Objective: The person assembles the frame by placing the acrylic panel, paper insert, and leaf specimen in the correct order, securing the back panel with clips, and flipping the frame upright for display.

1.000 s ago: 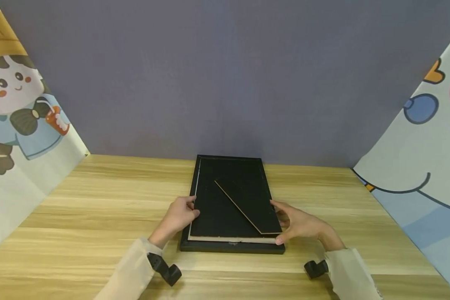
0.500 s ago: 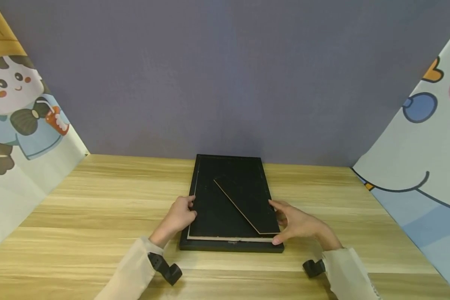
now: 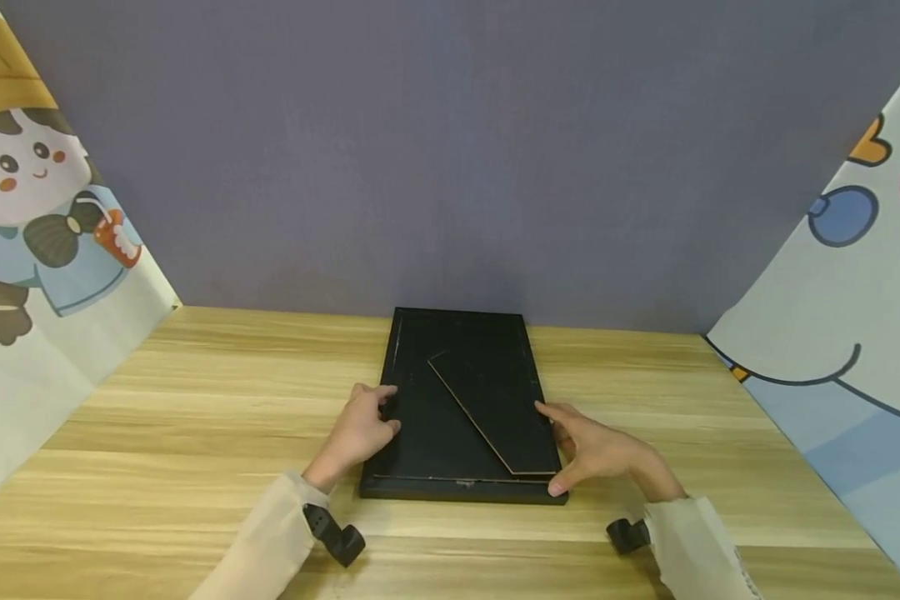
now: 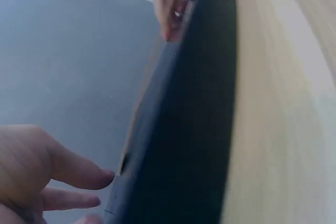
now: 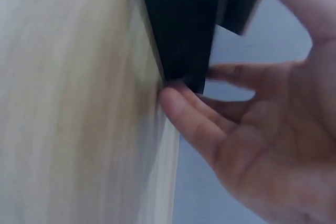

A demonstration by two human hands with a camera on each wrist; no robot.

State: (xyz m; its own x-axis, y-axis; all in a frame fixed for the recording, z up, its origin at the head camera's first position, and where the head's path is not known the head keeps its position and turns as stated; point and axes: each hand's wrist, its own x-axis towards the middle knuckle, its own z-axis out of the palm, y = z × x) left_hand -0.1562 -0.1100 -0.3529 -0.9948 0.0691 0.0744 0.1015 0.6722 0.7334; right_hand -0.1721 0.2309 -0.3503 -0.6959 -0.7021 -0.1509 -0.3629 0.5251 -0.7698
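A black picture frame lies back side up on the wooden table, its backing board sitting low inside the rim. On that board an easel leg slants toward the near right corner, its tan edge showing. My left hand is at the frame's left side, with thumb and index fingertips over the board's edge; in the left wrist view its fingers are extended. My right hand holds the near right corner, thumb at the front and index finger on the right edge. Lower fingers touch the frame's side.
The wooden table extends to both sides of the frame. A grey panel stands behind it, close to the frame's far end. Cartoon-printed panels flank the table left and right.
The backing board has dropped into the frame, and the pale gap along its near and left edges has closed. My left index finger has moved slightly inward over the board.
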